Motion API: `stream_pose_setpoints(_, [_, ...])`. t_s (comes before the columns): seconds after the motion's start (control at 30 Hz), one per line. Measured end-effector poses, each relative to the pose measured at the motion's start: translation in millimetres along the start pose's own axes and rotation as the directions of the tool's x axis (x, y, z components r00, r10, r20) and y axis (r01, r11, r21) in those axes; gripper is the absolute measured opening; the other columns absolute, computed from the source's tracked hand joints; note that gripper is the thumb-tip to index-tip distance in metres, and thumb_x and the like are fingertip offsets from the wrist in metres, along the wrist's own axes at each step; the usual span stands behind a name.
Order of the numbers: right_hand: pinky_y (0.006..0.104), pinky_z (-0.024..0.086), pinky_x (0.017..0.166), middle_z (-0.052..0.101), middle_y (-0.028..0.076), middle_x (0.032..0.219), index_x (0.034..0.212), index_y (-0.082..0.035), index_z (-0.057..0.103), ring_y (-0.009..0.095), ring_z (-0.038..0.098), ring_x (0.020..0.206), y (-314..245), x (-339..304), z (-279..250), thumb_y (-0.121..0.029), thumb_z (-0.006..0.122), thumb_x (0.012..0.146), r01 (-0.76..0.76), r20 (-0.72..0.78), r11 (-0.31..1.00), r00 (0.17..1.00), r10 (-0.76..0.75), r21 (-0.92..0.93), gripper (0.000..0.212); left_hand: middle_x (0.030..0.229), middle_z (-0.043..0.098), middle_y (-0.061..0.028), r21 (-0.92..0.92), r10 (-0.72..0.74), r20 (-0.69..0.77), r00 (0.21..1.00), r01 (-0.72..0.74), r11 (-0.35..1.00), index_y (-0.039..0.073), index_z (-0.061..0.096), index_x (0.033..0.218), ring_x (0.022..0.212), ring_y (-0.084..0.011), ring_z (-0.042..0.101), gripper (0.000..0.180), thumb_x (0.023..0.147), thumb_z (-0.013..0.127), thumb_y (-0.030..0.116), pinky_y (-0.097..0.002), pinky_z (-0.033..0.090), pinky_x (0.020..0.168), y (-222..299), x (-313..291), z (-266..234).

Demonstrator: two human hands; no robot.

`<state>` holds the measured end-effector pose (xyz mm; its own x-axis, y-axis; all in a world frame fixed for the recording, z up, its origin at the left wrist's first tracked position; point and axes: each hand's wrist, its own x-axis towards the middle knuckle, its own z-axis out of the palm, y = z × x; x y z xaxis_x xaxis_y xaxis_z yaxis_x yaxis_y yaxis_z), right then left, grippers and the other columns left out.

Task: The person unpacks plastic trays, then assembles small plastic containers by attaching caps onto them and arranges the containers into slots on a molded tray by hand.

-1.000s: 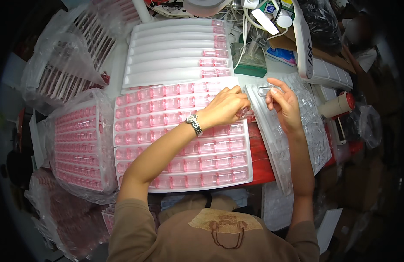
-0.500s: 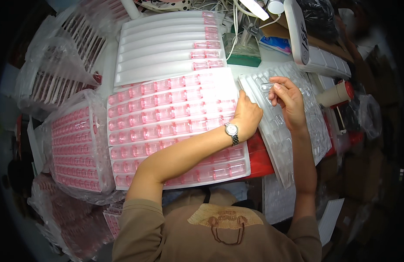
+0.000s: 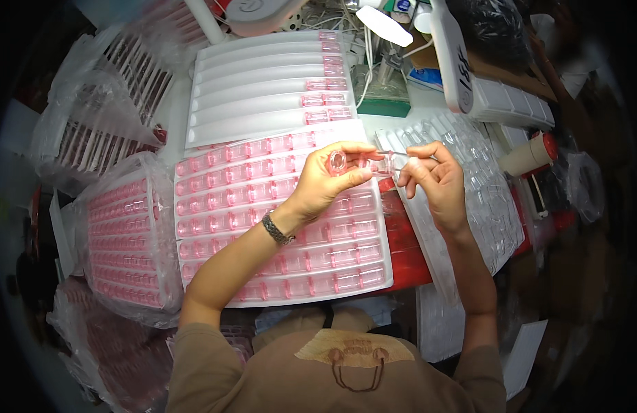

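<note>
Left hand (image 3: 317, 182): thumb and fingers together, clamped on a small pink piece (image 3: 369, 164) that points toward the other hand; a pink ring-shaped end (image 3: 337, 162) also shows between thumb and index, nearer the palm. Right hand (image 3: 439, 184): fingertips pinched on a clear piece (image 3: 399, 164), lined up with the pink one (touching or fitted together, cannot tell; fingers and glare in the way). Both sit between the hands, above the right edge of the filled tray (image 3: 346, 131), whose rows hold pink pieces. Watch (image 3: 277, 228) on the left wrist. Beyond the filled tray, upper tray (image 3: 253, 86), rows mostly bare, pink pieces only at the right end. Right of the filled tray: red surface (image 3: 406, 258), then frosted tray (image 3: 428, 237) with clear pieces, partly behind right forearm. Plastic-wrapped stack (image 3: 168, 279) at left, pink rows showing. Green box (image 3: 387, 102) past the hands.
</note>
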<state>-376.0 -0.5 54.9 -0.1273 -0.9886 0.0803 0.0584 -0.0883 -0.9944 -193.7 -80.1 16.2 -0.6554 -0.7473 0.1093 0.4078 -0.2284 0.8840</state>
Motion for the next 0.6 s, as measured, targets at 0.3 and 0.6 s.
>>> stream_pose_setpoints(0.3, [0.0238, 0.047, 0.055, 0.061, 0.006, 0.069, 0.092, -0.001, 0.054, 0.01, 0.057, 0.057, 22, 84, 60, -0.018, 0.063, 0.086, -0.196, 0.486, 0.975, 0.845, 0.224, -0.108, 0.02, 0.103, 0.063, -0.0073, 0.481, 0.132, -0.04, 0.99, -0.097, 0.871, 0.001, 0.062, 0.105, 0.095, -0.0138, 0.058, 0.028, 0.078, 0.07, 0.005, -0.0271, 0.047, 0.084, 48, -23, -71])
stream_pose_setpoints(0.6, [0.0208, 0.042, 0.053, 0.059, 0.002, 0.066, 0.082, 0.001, 0.06, 0.007, 0.052, 0.058, 79, 222, 88, -0.012, 0.061, 0.084, 0.133, 0.259, 0.894, 0.966, -0.02, -0.427, 0.013, 0.078, 0.059, -0.0119, 0.921, 0.204, -0.291, 0.935, 0.216, 0.324, 0.003, 0.052, 0.095, 0.075, -0.0256, 0.059, 0.048, 0.074, 0.069, 0.044, -0.0355, 0.047, 0.069, 56, 39, -165])
